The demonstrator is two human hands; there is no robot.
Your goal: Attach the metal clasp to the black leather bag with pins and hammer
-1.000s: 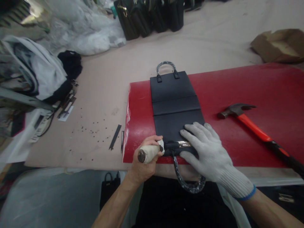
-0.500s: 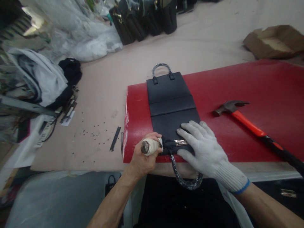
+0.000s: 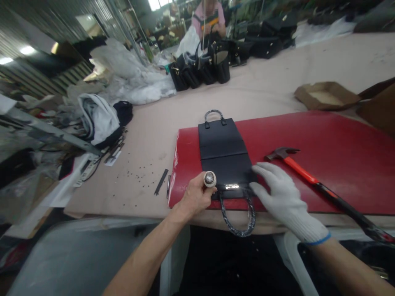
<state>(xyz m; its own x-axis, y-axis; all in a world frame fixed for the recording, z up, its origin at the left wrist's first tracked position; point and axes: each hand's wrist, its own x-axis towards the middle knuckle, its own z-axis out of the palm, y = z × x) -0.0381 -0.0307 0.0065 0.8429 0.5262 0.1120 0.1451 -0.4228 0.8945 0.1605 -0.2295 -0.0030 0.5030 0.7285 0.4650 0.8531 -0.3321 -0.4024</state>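
Observation:
A black handbag panel [image 3: 224,142] lies flat across the red mat, with plastic-wrapped loop handles at its far and near ends. A shiny metal plate [image 3: 232,186] sits near its front edge. My bare left hand [image 3: 197,195] is closed around an upright punch [image 3: 210,178] wrapped in white, its metal top facing me, at the panel's near left. The punch's lower tip is hidden. At the near right edge of the panel is my gloved right hand [image 3: 279,195], thumb and fingers apart. Beyond it rests a claw hammer [image 3: 300,169] with a red and black handle.
The red mat [image 3: 333,152] covers the table's front right. Small black bits, a dark strip [image 3: 161,181] and a thin rod [image 3: 168,186] lie left of it. Several black bags [image 3: 200,72], an open cardboard box [image 3: 327,96] and plastic wrapping stand farther back. Another person [image 3: 210,18] is beyond.
The view has tilted up, bringing the far room in. My right hand has shifted off the panel's surface to its right edge. My left hand still grips the punch, now more upright.

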